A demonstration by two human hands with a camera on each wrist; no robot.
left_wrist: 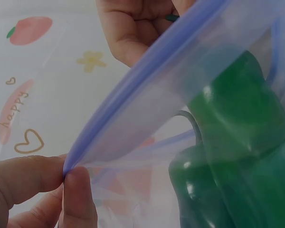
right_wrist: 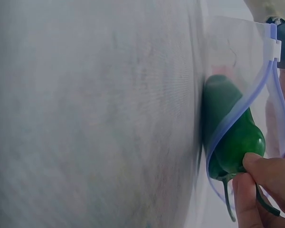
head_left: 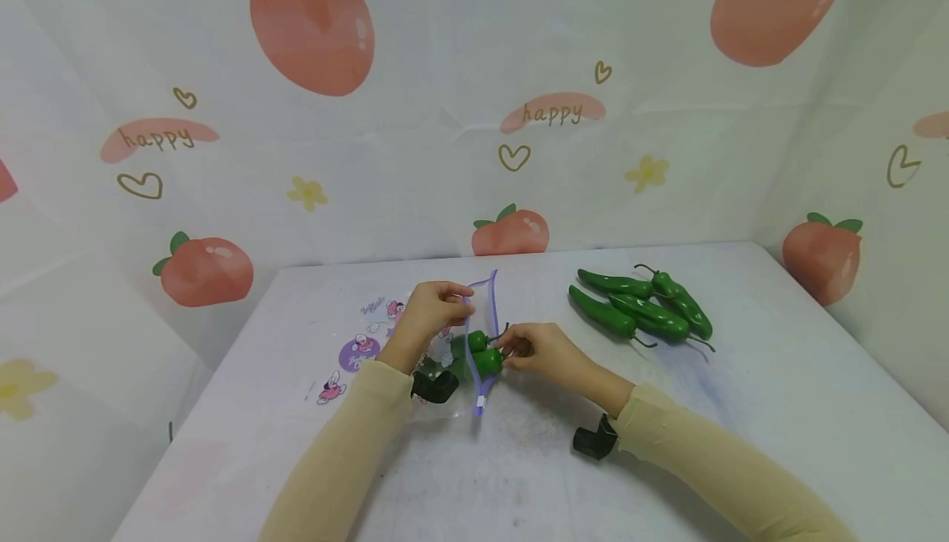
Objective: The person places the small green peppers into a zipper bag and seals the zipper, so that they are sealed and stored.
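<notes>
A clear zip bag with a purple slider rim and pink printed figures lies on the table, its mouth spread toward the right. My left hand pinches the upper edge of that rim between thumb and fingers, as the left wrist view shows up close. At the mouth, my right hand pinches a green pepper at its stem end; the pepper's body reaches into the bag. Beside it inside the bag is another green pepper, its stem poking out past the rim.
Several long green peppers lie in a loose group on the table's right side, behind my right hand. The white table meets a printed cloth backdrop at its far edge. Dark wrist cameras sit at both sleeves.
</notes>
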